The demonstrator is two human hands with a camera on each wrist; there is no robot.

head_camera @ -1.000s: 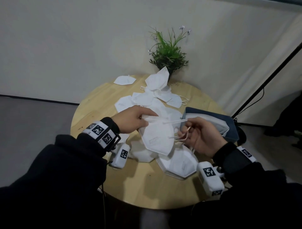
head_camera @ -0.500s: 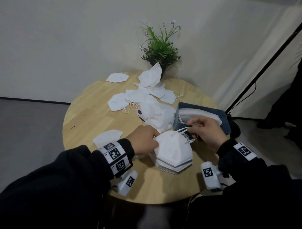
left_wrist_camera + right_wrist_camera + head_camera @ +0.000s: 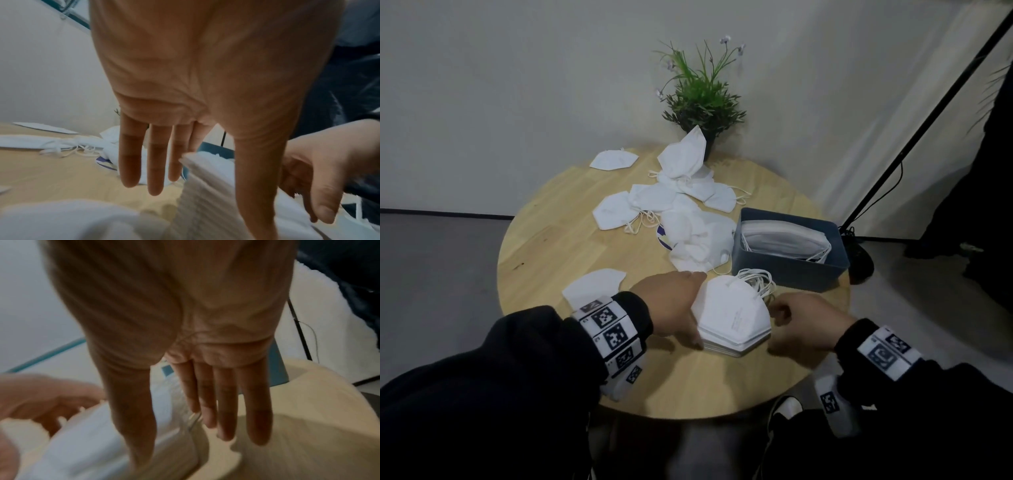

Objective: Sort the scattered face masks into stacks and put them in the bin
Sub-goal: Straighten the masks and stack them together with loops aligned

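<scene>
A stack of white folded masks [image 3: 732,317] lies on the round wooden table [image 3: 571,246] near its front edge, ear loops bunched at its far side. My left hand [image 3: 674,305] touches the stack's left side with straight fingers [image 3: 156,162] and its thumb along the stack [image 3: 201,194]. My right hand [image 3: 799,323] flanks the stack's right side, fingers [image 3: 224,402] straight, thumb lying on the masks [image 3: 88,446]. The blue-grey bin [image 3: 787,274], just behind the stack, holds a pile of masks. Several loose masks [image 3: 688,219] lie scattered farther back.
One single mask [image 3: 594,284] lies by my left wrist. A potted green plant [image 3: 702,99] stands at the table's far edge, with a mask leaning on it. A black stand and cable [image 3: 893,164] rise at the right beyond the table.
The mask held up in both hands a second ago now lies on top of the stack. My right hand let go of the ear loops, and both hands moved to the stack's sides.
</scene>
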